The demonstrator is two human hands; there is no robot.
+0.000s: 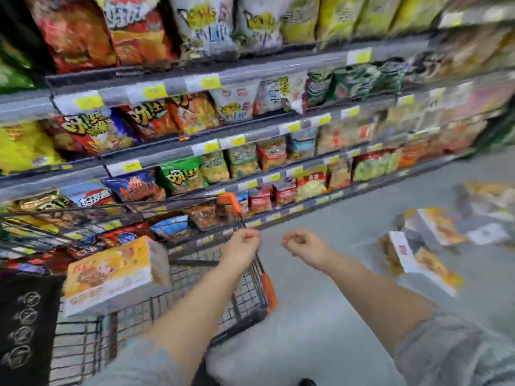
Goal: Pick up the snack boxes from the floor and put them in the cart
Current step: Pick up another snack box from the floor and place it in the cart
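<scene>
A yellow and white snack box (111, 274) lies inside the black wire cart (245, 299) at the lower left. Several more snack boxes lie on the grey floor to the right: one nearest (418, 263), one behind it (440, 225), one farther back (490, 199). My left hand (241, 245) hovers over the cart's right rim, fingers curled, nothing in it. My right hand (305, 245) is held beside it above the floor, fingers loosely curled and empty. The picture is blurred.
Shelves (250, 129) packed with snack bags run along the left and back, close behind the cart. The cart has orange corner trims (269, 288). A black bag or panel (25, 330) sits at the cart's near left. Grey floor (320, 316) lies between the cart and the boxes.
</scene>
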